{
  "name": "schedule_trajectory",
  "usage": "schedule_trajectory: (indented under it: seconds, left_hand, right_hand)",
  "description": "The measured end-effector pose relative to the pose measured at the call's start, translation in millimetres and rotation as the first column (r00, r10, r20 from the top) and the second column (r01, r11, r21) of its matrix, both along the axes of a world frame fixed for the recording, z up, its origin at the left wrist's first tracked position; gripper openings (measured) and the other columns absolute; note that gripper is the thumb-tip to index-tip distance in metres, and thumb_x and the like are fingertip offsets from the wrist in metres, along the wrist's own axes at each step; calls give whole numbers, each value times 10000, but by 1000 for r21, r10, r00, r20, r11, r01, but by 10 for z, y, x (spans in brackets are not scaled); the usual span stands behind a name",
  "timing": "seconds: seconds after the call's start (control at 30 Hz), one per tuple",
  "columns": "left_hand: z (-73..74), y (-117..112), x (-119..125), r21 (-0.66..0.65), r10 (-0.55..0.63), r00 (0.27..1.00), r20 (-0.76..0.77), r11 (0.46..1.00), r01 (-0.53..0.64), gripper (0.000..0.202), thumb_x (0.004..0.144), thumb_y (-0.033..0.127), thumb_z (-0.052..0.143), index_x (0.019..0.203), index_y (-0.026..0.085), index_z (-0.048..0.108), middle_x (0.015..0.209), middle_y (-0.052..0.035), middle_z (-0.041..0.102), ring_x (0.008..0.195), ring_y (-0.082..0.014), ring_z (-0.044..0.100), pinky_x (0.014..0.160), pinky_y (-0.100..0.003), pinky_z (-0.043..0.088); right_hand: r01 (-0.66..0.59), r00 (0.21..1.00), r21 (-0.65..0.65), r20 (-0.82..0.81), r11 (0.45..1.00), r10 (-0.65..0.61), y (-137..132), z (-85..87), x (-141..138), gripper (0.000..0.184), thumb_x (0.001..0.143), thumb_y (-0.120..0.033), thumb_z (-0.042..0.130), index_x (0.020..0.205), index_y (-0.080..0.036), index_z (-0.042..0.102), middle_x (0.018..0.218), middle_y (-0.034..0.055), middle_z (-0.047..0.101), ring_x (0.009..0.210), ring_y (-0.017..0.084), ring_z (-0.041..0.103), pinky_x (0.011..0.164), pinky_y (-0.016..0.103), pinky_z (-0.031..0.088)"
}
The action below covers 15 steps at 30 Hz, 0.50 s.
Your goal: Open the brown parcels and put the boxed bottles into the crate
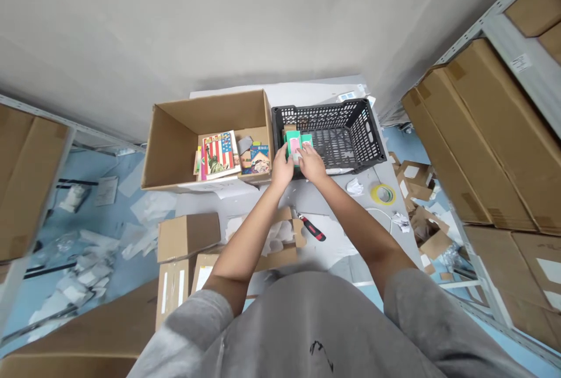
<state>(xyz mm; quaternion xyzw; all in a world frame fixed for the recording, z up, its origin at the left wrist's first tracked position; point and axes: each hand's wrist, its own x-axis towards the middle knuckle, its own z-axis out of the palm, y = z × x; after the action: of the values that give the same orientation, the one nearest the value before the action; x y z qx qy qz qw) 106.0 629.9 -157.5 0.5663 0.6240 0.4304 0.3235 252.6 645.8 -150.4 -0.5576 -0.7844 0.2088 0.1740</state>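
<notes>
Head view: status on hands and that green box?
Left hand and right hand both gripping the green box, at the black crate near-left corner. Open cardboard box of books just left. Nothing in the way.

Both arms are stretching forward, away from the body, bare along their whole visible length. The left forearm is rising from the lower left and the right forearm from the lower right, and the two are converging so that the wrists are sitting close together. The left hand [281,170] and the right hand [312,163] are lying side by side, almost touching, with their backs turned upward. The fingers of both are curling forward and gripping a small box [294,144] between them, the left hand on its left side and the right hand on its right. Both elbows are bending slightly outward.
</notes>
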Motion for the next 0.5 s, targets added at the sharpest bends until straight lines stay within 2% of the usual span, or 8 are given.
schedule_trajectory:
  seconds: [0.1,0.2,0.27,0.33,0.4,0.5]
  left_hand:
    - [242,-803,-390,97,-5,999,-38,995,9,391,1040,248,487,1402,224,631,1398,-111,671,1309,-246,631,1120,-412,519]
    - [276,-1680,-798,18,72,985,-157,997,-70,348,1010,222,524,1325,239,671,1258,-97,705,1172,-241,676,963,-368,583]
    - [164,-2200,-1045,-67,101,952,-288,990,-125,322,980,202,551,1267,232,695,1156,-99,713,1086,-254,689,945,-387,577]
    - [-14,-2611,-1255,-135,96,915,-392,978,-161,271,966,192,552,1172,224,724,1096,-105,711,1043,-270,691,955,-413,562]
    - [-206,-2889,-1419,-205,58,920,-388,967,-148,226,955,175,545,1058,221,740,1046,-96,720,976,-258,702,923,-394,563]
    - [-432,-3085,-1568,-281,9,931,-364,952,-120,207,943,165,551,957,210,752,1007,-91,755,966,-255,716,929,-377,550]
  right_hand:
    - [23,998,70,-65,997,-18,-710,185,-14,423,1054,-173,416,1409,-163,646,1383,148,637,1326,284,522,1157,406,419]
    - [-45,999,-34,17,998,46,-1565,221,-64,369,1069,-217,417,1298,-191,704,1221,129,674,1176,281,574,1071,385,456]
    - [-64,988,-146,126,987,83,-2071,147,-111,334,1047,-240,478,1279,-185,711,1202,136,674,1163,292,576,1061,389,454]
    - [-7,967,-249,243,969,70,-2448,21,-167,353,1022,-253,527,1322,-164,690,1307,164,651,1223,312,559,1088,402,437]
    - [106,940,-315,340,943,8,-2685,-120,-240,475,1006,-268,559,1455,-119,597,1528,200,532,1359,335,497,1131,409,414]
    - [222,919,-387,390,895,-59,-2851,-297,-380,658,1000,-277,571,1607,-75,416,1721,208,301,1502,330,403,1200,382,359]
